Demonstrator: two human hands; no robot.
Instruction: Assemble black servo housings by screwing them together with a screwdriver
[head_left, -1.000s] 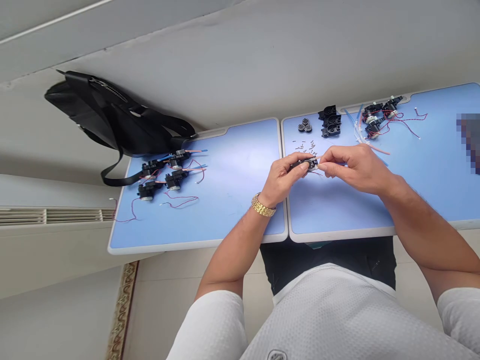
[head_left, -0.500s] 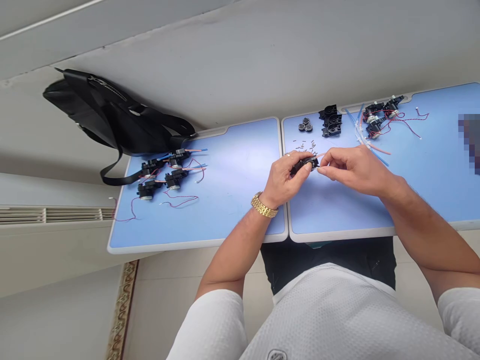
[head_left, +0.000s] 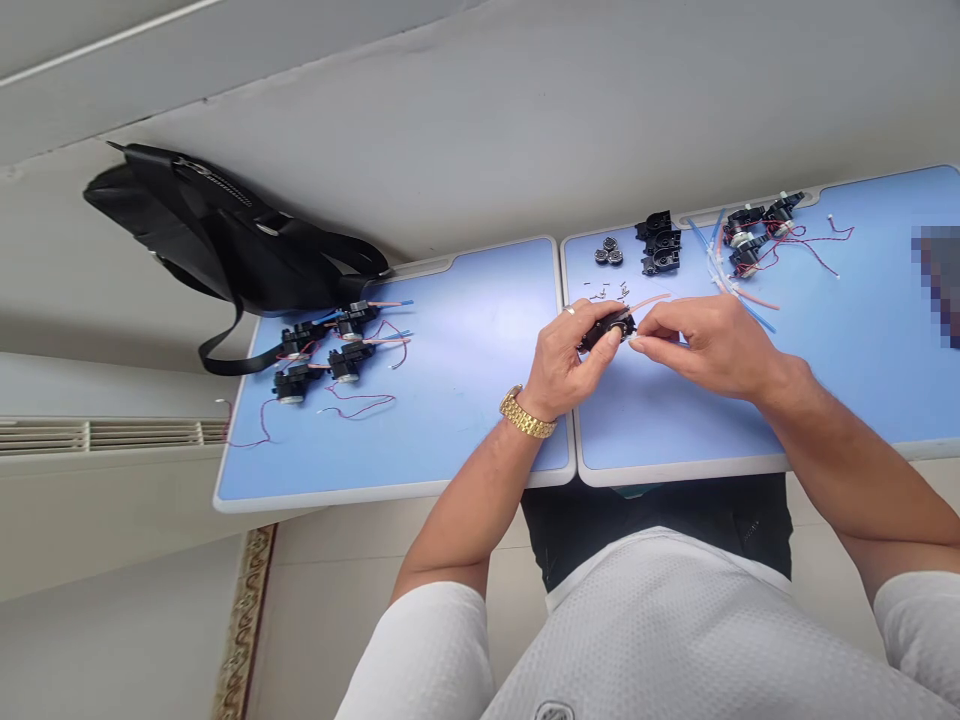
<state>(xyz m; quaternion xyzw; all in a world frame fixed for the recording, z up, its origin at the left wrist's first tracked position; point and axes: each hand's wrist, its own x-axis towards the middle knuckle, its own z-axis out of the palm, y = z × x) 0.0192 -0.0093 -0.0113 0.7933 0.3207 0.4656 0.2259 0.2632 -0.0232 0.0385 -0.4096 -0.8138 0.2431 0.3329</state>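
My left hand (head_left: 568, 362) is closed around a small black motor part (head_left: 606, 328) just above the right blue table (head_left: 825, 380), near the seam between the two tables. My right hand (head_left: 705, 346) pinches at the part's right end, fingertips pressed together on something too small to name. A pink tube (head_left: 651, 300) runs from the part up and to the right. Tiny loose screws (head_left: 611, 293) lie just beyond my hands.
Black housings (head_left: 658, 246) and round caps (head_left: 609, 253) sit at the far edge. A pile of wired motors (head_left: 754, 235) with tubes lies at the far right. Several finished wired units (head_left: 322, 350) rest on the left table (head_left: 450, 400). A black bag (head_left: 225, 235) lies beyond.
Both hands shifted slightly left and toward me with the part. The pink tube now shows above my right hand.
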